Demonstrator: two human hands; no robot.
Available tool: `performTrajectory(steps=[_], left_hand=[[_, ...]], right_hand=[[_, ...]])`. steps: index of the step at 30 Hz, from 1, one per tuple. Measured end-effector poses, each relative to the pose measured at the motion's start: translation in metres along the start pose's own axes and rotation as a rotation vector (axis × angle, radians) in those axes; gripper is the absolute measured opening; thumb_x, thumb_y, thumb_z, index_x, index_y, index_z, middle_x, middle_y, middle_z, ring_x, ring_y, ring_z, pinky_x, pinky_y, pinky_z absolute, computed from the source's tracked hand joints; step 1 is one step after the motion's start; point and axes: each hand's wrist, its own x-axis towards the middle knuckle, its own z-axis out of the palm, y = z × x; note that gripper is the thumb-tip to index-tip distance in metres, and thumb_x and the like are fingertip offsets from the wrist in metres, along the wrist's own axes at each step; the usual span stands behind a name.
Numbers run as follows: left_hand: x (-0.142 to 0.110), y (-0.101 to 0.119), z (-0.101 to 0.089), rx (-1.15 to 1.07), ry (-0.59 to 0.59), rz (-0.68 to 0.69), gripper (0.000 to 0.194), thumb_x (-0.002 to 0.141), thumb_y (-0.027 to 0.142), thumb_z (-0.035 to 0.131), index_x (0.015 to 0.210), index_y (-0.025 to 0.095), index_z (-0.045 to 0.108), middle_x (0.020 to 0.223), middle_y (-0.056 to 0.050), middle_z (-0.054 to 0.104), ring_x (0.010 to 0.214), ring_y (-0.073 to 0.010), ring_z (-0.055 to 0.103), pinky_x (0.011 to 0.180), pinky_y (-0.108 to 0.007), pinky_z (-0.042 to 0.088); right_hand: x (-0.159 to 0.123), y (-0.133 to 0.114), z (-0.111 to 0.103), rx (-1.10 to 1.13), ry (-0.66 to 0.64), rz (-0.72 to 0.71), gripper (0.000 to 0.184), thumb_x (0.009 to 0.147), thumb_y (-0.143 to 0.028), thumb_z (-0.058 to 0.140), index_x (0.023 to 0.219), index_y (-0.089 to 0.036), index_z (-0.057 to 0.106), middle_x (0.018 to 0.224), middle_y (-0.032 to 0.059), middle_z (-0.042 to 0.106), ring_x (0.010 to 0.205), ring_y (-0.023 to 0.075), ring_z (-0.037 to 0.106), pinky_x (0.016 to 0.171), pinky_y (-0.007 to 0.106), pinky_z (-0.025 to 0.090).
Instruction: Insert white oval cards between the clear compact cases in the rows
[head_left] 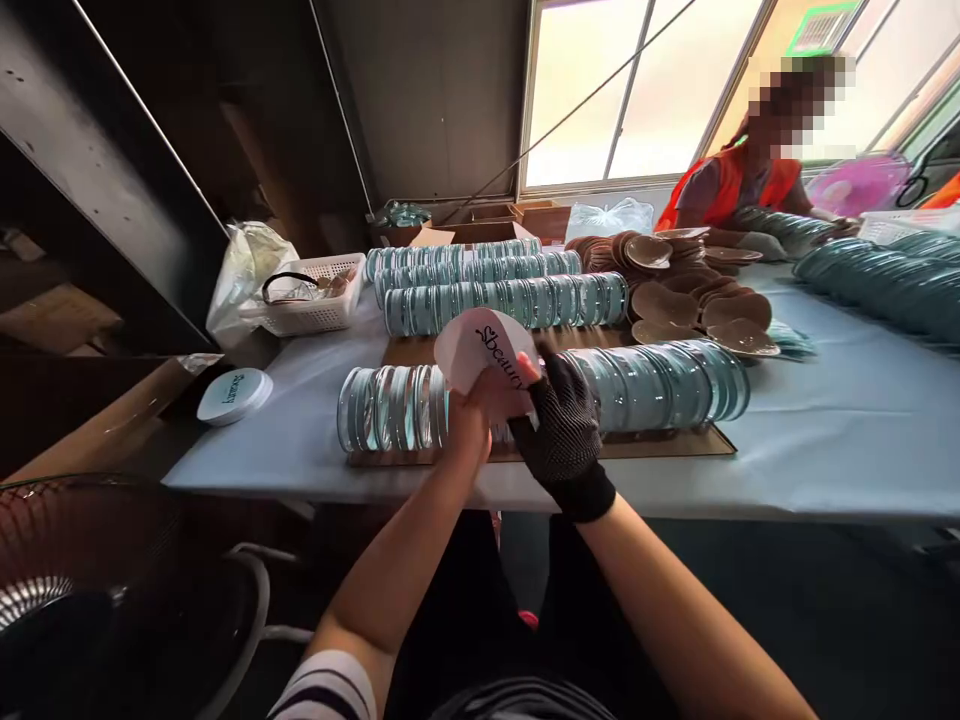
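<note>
Between both hands is a pale heart-shaped card (472, 345) with dark lettering, held up over the near row of discs. My bare left hand (476, 415) grips its lower edge with the fingers closed. On its right edge my right hand (562, 415), in a black dotted glove with bare fingertips showing, pinches the card. Behind and under the hands lies a long row of clear-rimmed round discs (660, 385), standing on edge on a brown cardboard sheet (675, 445). A stack of white lettered cards (234, 397) rests at the table's left end.
More disc rows (510, 305) stand farther back. Brown heart-shaped pieces (667, 305) are piled to their right. A white basket (311, 300) sits at the back left. Across the table (862, 440) a person in an orange vest (727, 185) works. A fan (67, 590) stands at the lower left.
</note>
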Motion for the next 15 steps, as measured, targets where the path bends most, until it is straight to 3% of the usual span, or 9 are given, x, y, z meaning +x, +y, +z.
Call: performTrajectory(steps=[1,3,5,7,9,11,13,15], left_hand=[[0.003,0.000,-0.001,-0.022,-0.023,-0.026,0.045,0.059,0.031,0.089,0.098,0.015,0.073,0.098,-0.010,0.076,0.104,-0.0278,0.069,0.094,-0.038,0.054],[0.014,0.005,-0.003,-0.058,-0.049,-0.089,0.043,0.065,0.029,0.086,0.104,0.016,0.072,0.101,-0.009,0.076,0.106,-0.0279,0.069,0.095,-0.040,0.054],[0.036,0.016,-0.003,-0.100,-0.031,-0.109,0.040,0.075,0.026,0.079,0.113,0.019,0.070,0.109,-0.009,0.075,0.112,-0.0264,0.067,0.098,-0.041,0.053],[0.064,0.030,-0.003,-0.146,0.012,-0.054,0.040,0.084,0.022,0.070,0.124,0.022,0.065,0.121,-0.008,0.072,0.119,-0.0237,0.064,0.102,-0.042,0.051],[0.092,0.040,-0.002,-0.160,0.065,-0.011,0.043,0.089,0.017,0.063,0.132,0.023,0.059,0.132,-0.008,0.066,0.124,-0.0221,0.061,0.105,-0.043,0.049],[0.111,0.043,-0.003,-0.155,0.101,-0.044,0.045,0.092,0.015,0.058,0.137,0.022,0.055,0.138,-0.010,0.062,0.126,-0.0227,0.059,0.107,-0.047,0.047],[0.119,0.042,-0.005,-0.162,0.122,-0.103,0.046,0.094,0.016,0.055,0.139,0.021,0.054,0.138,-0.011,0.062,0.127,-0.0238,0.059,0.107,-0.048,0.047],[0.119,0.039,-0.008,-0.177,0.119,-0.134,0.046,0.094,0.017,0.055,0.140,0.021,0.054,0.137,-0.012,0.062,0.126,-0.0240,0.060,0.106,-0.048,0.048]], right_hand=[[0.004,0.001,-0.002,0.013,-0.038,0.064,0.043,0.086,-0.032,0.049,0.122,-0.016,0.065,0.120,0.0170,0.067,0.111,0.0287,0.063,0.090,0.043,0.054],[0.012,0.005,-0.014,0.041,-0.002,0.239,0.038,0.087,-0.035,0.045,0.110,-0.015,0.068,0.095,0.0136,0.072,0.084,0.0240,0.067,0.074,0.036,0.056],[0.013,0.008,-0.034,-0.018,0.146,0.356,0.040,0.087,-0.040,0.045,0.109,-0.015,0.067,0.090,0.0129,0.072,0.077,0.0234,0.066,0.068,0.035,0.054],[0.002,0.001,-0.059,-0.143,0.180,0.366,0.045,0.086,-0.042,0.048,0.118,-0.015,0.064,0.092,0.0132,0.072,0.076,0.0242,0.066,0.063,0.034,0.053],[-0.020,-0.015,-0.075,-0.227,0.000,0.298,0.046,0.087,-0.040,0.048,0.124,-0.016,0.062,0.087,0.0111,0.072,0.068,0.0229,0.065,0.057,0.031,0.049],[-0.042,-0.034,-0.076,-0.265,-0.254,0.208,0.045,0.091,-0.035,0.045,0.130,-0.021,0.060,0.081,0.0070,0.073,0.061,0.0197,0.064,0.054,0.027,0.045],[-0.053,-0.047,-0.060,-0.340,-0.400,0.170,0.044,0.095,-0.032,0.042,0.134,-0.024,0.058,0.075,0.0044,0.072,0.057,0.0177,0.063,0.054,0.024,0.041],[-0.048,-0.051,-0.034,-0.440,-0.441,0.195,0.044,0.096,-0.030,0.040,0.137,-0.023,0.056,0.072,0.0048,0.071,0.059,0.0181,0.065,0.055,0.024,0.038]])
